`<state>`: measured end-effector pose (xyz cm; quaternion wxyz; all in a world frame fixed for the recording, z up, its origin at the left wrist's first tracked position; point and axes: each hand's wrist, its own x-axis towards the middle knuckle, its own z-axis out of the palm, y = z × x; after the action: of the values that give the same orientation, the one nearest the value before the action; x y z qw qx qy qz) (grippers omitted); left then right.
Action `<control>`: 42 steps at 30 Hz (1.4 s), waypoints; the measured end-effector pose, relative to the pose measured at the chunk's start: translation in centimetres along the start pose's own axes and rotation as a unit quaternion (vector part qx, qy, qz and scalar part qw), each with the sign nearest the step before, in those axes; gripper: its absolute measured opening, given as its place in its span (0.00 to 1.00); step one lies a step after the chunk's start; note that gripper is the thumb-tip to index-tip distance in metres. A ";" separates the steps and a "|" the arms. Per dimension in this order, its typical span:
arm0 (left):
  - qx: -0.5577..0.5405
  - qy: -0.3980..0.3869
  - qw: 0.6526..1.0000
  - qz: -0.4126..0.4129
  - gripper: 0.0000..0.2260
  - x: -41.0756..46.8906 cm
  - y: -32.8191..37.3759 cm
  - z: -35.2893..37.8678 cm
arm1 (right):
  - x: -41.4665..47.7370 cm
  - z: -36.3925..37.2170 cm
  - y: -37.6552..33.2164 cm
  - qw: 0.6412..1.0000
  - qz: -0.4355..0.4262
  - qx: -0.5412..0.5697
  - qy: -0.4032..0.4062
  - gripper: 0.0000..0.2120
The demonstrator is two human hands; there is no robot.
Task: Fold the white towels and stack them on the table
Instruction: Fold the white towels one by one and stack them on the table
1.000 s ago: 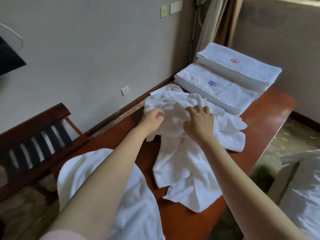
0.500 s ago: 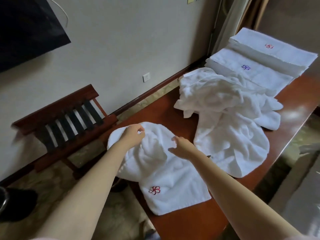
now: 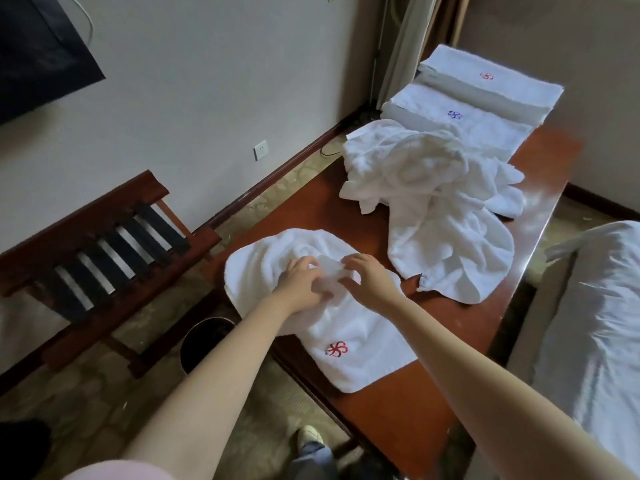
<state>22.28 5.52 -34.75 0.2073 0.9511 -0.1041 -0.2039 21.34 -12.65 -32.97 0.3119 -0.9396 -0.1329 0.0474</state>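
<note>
Two folded stacks already lie at the far end of the worktop (image 3: 450,341): one with a blue emblem (image 3: 460,128) and, behind it, a taller one with a red emblem (image 3: 502,86). Both are squared into long flat slabs with their layered edges showing, and as far as I can judge that is the finished part. Between them and me sprawls a heap of loose towels (image 3: 433,202), crumpled high at the back and spilling flat towards the worktop's right edge, with a small label at one hem. I cannot tell how many towels are in it. The near towel (image 3: 363,327) is the one I am working on. It lies at the worktop's left edge, its rounded far part seeming to overhang the side and its near end lying flat with a red flower-like emblem (image 3: 336,348) stitched on. My left hand (image 3: 301,282) and right hand (image 3: 367,278) are close together at its middle, the fingers of both curled into a raised bunch of cloth and pinching it. I judge this towel has no folds made yet, and the heap waits after it. The cloth is thick white terry, soft and matte, and keeps puffy rounded creases. The worktop is smooth reddish-brown wood with a sheen. To its left stand a slatted wooden luggage rack (image 3: 97,251) and a dark round bin (image 3: 207,341).
</note>
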 end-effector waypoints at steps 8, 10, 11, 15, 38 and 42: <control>-0.248 0.065 0.967 0.009 0.17 -3.6 6.0 -7.7 | -0.6 -5.9 -2.7 0.977 0.029 0.196 0.073 0.09; -0.244 0.091 0.964 0.053 0.18 -4.3 7.4 -10.0 | -0.6 -7.1 -3.2 0.975 0.009 0.212 0.063 0.10; -0.251 0.108 0.959 0.076 0.18 -4.7 7.9 -11.0 | -0.6 -7.5 -3.4 0.976 0.003 0.215 0.043 0.11; -0.289 0.169 0.934 0.122 0.15 -5.9 9.9 -14.5 | -1.1 -7.0 -4.2 0.979 0.019 0.198 -0.043 0.11; -0.247 0.106 0.939 0.216 0.19 2.0 5.2 -21.0 | -0.4 -10.4 -5.2 0.938 0.244 0.227 0.093 0.14; -0.221 0.207 0.926 0.225 0.19 2.8 6.1 -23.1 | -0.4 -8.2 -4.4 0.924 0.270 0.264 0.068 0.06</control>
<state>34.09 7.41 -13.83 0.4698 0.8538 -0.2221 0.0315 21.38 -14.07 -23.83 0.5321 -0.8246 0.1645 0.0991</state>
